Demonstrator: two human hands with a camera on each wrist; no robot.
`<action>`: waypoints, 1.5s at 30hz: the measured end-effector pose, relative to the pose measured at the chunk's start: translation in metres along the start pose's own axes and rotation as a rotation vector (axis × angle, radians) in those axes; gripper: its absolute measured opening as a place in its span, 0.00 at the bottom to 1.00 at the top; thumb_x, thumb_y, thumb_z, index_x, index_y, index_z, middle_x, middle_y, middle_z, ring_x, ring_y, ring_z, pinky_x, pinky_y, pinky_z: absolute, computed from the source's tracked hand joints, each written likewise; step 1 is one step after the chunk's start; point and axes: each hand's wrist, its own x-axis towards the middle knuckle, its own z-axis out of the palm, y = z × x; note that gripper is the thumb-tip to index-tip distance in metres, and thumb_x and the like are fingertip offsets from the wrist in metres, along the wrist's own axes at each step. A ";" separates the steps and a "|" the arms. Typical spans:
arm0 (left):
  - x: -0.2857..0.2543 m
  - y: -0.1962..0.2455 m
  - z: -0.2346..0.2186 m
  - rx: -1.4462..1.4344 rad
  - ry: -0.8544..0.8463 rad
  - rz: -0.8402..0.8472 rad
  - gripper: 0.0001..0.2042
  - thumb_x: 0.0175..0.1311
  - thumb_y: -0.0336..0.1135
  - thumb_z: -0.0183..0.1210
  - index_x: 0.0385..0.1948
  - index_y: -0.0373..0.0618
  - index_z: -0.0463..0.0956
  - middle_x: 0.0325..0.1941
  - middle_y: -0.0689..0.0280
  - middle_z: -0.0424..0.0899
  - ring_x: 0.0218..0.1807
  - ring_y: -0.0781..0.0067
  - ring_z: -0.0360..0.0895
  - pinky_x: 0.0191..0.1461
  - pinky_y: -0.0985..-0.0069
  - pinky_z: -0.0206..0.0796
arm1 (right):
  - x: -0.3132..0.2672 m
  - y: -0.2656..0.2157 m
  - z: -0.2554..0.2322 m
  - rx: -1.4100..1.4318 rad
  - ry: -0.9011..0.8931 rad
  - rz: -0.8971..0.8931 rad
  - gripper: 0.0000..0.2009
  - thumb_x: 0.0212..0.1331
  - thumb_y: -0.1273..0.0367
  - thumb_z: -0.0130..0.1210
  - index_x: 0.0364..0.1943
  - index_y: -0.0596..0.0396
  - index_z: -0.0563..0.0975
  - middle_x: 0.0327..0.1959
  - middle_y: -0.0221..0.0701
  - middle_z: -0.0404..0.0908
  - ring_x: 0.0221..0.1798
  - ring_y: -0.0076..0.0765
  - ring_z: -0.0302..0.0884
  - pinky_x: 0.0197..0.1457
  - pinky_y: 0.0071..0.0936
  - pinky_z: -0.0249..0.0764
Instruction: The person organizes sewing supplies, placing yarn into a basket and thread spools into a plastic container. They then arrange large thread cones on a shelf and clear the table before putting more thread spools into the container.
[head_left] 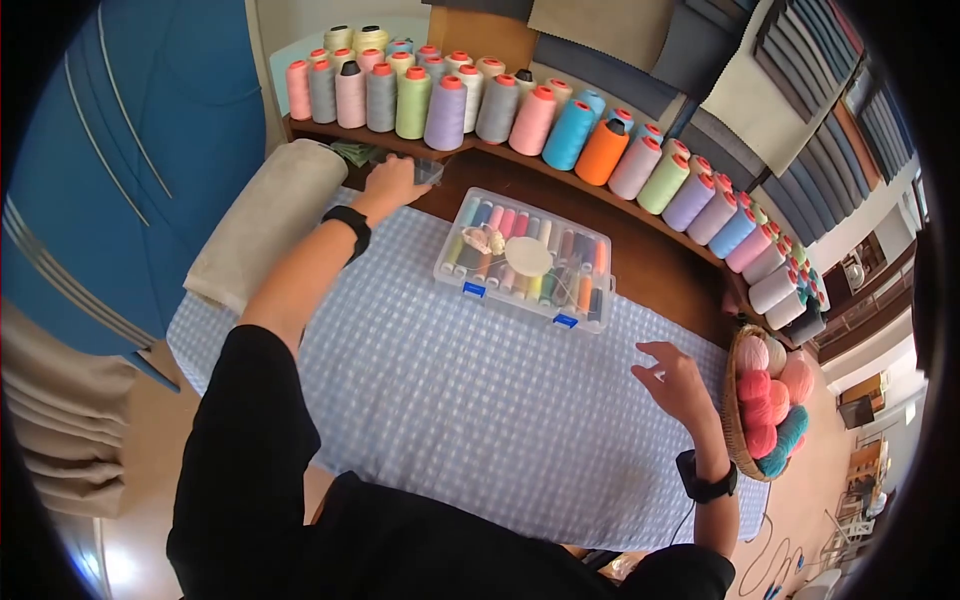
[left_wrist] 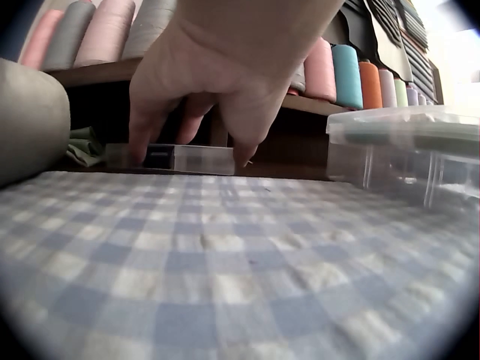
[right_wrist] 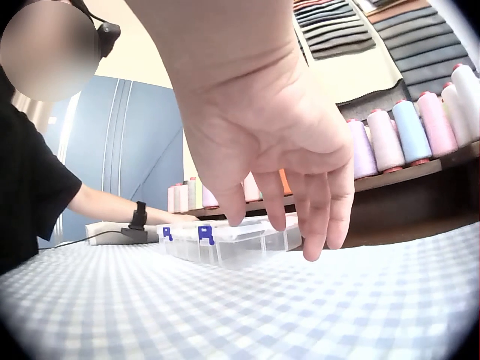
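Below the shelf (left_wrist: pixel 97 73), left grip (head_left: pixel 388 186) wide around a clear box (left_wrist: pixel 204 159)

Near half of desk (head_left: pixel 430 410): bare checked cloth, free lane left to right. Far middle: clear thread box (head_left: pixel 520 305) blocks any low straight crossing. Far left: grey fabric roll (head_left: pixel 265 222) walls the side; between roll and box, left grip (head_left: pixel 392 185) and small clear case (head_left: pixel 428 172) fill the far end. Beyond: shelf (left_wrist: pixel 315 105), thread cones (head_left: pixel 533 120) crowded along it. Right: passage between box and yarn basket (head_left: pixel 733 420), right grip (head_left: pixel 675 385) above the cloth there.
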 end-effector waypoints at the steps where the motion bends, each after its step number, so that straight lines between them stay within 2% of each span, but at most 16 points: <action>1: 0.002 -0.008 -0.001 0.001 -0.037 0.072 0.25 0.45 0.50 0.64 0.38 0.38 0.75 0.47 0.45 0.74 0.45 0.47 0.76 0.48 0.60 0.71 | 0.000 0.002 0.001 -0.012 -0.018 0.000 0.17 0.49 0.69 0.62 0.43 0.61 0.76 0.43 0.43 0.78 0.33 0.41 0.81 0.36 0.30 0.75; 6: -0.009 -0.034 -0.019 0.011 -0.016 0.297 0.12 0.48 0.27 0.59 0.37 0.38 0.73 0.41 0.48 0.76 0.45 0.45 0.75 0.46 0.57 0.69 | 0.006 0.001 0.001 -0.016 -0.075 0.033 0.17 0.50 0.67 0.61 0.44 0.60 0.77 0.44 0.42 0.78 0.34 0.42 0.80 0.39 0.32 0.75; 7: -0.013 -0.031 -0.025 0.025 0.022 0.252 0.12 0.48 0.21 0.55 0.37 0.39 0.73 0.41 0.48 0.76 0.46 0.45 0.74 0.46 0.56 0.68 | 0.008 0.000 0.002 -0.020 -0.089 0.042 0.17 0.51 0.66 0.61 0.44 0.59 0.77 0.44 0.42 0.78 0.36 0.42 0.80 0.40 0.33 0.75; 10: 0.002 -0.043 -0.015 -0.001 -0.010 0.127 0.10 0.48 0.20 0.53 0.35 0.37 0.73 0.46 0.46 0.74 0.47 0.43 0.73 0.49 0.56 0.67 | 0.007 0.000 0.012 -0.167 -0.126 0.055 0.18 0.51 0.63 0.61 0.45 0.55 0.76 0.45 0.40 0.77 0.41 0.46 0.78 0.45 0.37 0.73; 14: 0.023 -0.055 0.014 0.007 -0.075 0.164 0.16 0.50 0.23 0.53 0.43 0.33 0.70 0.51 0.40 0.69 0.49 0.42 0.73 0.52 0.56 0.65 | -0.004 0.009 0.030 -0.286 -0.111 0.083 0.20 0.50 0.61 0.61 0.48 0.52 0.74 0.48 0.41 0.75 0.48 0.50 0.74 0.50 0.39 0.71; 16: 0.016 -0.047 0.020 0.051 0.080 0.195 0.24 0.51 0.27 0.53 0.52 0.27 0.62 0.54 0.32 0.64 0.52 0.40 0.71 0.56 0.57 0.64 | -0.006 0.017 0.034 -0.272 -0.047 0.027 0.23 0.50 0.60 0.61 0.50 0.52 0.73 0.50 0.44 0.72 0.51 0.52 0.71 0.52 0.40 0.70; 18: -0.002 -0.025 -0.014 0.099 -0.299 0.141 0.34 0.54 0.38 0.57 0.57 0.22 0.54 0.60 0.29 0.55 0.61 0.40 0.62 0.65 0.63 0.56 | -0.010 0.021 0.030 -0.227 -0.060 0.084 0.23 0.50 0.60 0.61 0.50 0.52 0.72 0.53 0.46 0.70 0.54 0.54 0.69 0.55 0.40 0.68; 21: -0.043 0.001 -0.043 -0.101 -0.258 0.265 0.24 0.63 0.44 0.50 0.49 0.28 0.70 0.50 0.43 0.74 0.55 0.44 0.69 0.59 0.61 0.61 | -0.018 0.023 0.025 -0.143 -0.071 0.120 0.23 0.52 0.61 0.59 0.51 0.54 0.72 0.57 0.49 0.67 0.57 0.57 0.66 0.59 0.40 0.65; 24: -0.077 0.031 -0.077 -0.184 -0.334 0.325 0.22 0.65 0.47 0.48 0.47 0.35 0.73 0.41 0.48 0.80 0.48 0.51 0.77 0.53 0.65 0.67 | -0.040 0.020 0.023 -0.210 0.012 0.200 0.23 0.52 0.61 0.59 0.51 0.54 0.72 0.56 0.49 0.67 0.57 0.54 0.67 0.60 0.40 0.65; 25: -0.085 0.036 -0.084 -0.180 -0.336 0.340 0.22 0.65 0.47 0.48 0.47 0.35 0.73 0.41 0.48 0.80 0.48 0.51 0.77 0.53 0.65 0.67 | -0.050 0.020 0.021 -0.205 0.021 0.212 0.23 0.52 0.61 0.59 0.51 0.54 0.72 0.56 0.49 0.67 0.57 0.54 0.67 0.60 0.40 0.65; 27: -0.099 0.043 -0.094 -0.368 -0.613 0.281 0.22 0.65 0.50 0.48 0.47 0.38 0.75 0.36 0.51 0.82 0.43 0.61 0.80 0.48 0.70 0.69 | -0.071 0.017 0.016 -0.201 0.012 0.242 0.22 0.52 0.62 0.59 0.51 0.54 0.72 0.56 0.50 0.67 0.57 0.53 0.67 0.59 0.38 0.65; 31: -0.126 0.058 -0.098 -0.228 -0.681 0.355 0.24 0.62 0.52 0.52 0.48 0.39 0.74 0.36 0.49 0.81 0.41 0.56 0.80 0.46 0.71 0.70 | -0.120 0.014 -0.005 -0.208 -0.018 0.253 0.21 0.52 0.63 0.59 0.50 0.54 0.73 0.55 0.47 0.69 0.54 0.52 0.70 0.56 0.36 0.68; 34: -0.162 0.062 -0.102 -0.398 -0.556 0.357 0.25 0.61 0.47 0.55 0.53 0.37 0.70 0.41 0.50 0.81 0.40 0.59 0.80 0.44 0.71 0.70 | -0.147 -0.002 -0.036 -0.065 -0.023 0.280 0.19 0.52 0.65 0.59 0.49 0.56 0.74 0.49 0.43 0.75 0.48 0.50 0.75 0.50 0.36 0.71; 37: -0.183 0.062 -0.113 -0.344 -0.591 0.242 0.28 0.60 0.44 0.57 0.58 0.35 0.64 0.45 0.50 0.79 0.39 0.62 0.80 0.42 0.71 0.71 | -0.171 0.000 -0.050 0.020 -0.002 0.385 0.19 0.50 0.68 0.60 0.47 0.57 0.74 0.41 0.42 0.79 0.41 0.51 0.77 0.45 0.37 0.72; 40: -0.191 0.057 -0.105 -0.449 -0.567 0.137 0.30 0.60 0.44 0.57 0.59 0.34 0.62 0.47 0.50 0.78 0.39 0.66 0.79 0.40 0.74 0.71 | -0.187 0.018 -0.048 -0.071 0.007 0.415 0.19 0.50 0.67 0.60 0.47 0.57 0.74 0.42 0.43 0.78 0.42 0.52 0.76 0.45 0.37 0.72; 45: -0.178 0.054 -0.098 -0.862 -0.573 -0.178 0.31 0.59 0.44 0.59 0.59 0.33 0.61 0.46 0.56 0.78 0.38 0.73 0.78 0.37 0.80 0.70 | -0.182 0.022 -0.035 -0.065 0.017 0.440 0.19 0.50 0.67 0.60 0.47 0.59 0.74 0.42 0.45 0.78 0.44 0.52 0.76 0.46 0.36 0.72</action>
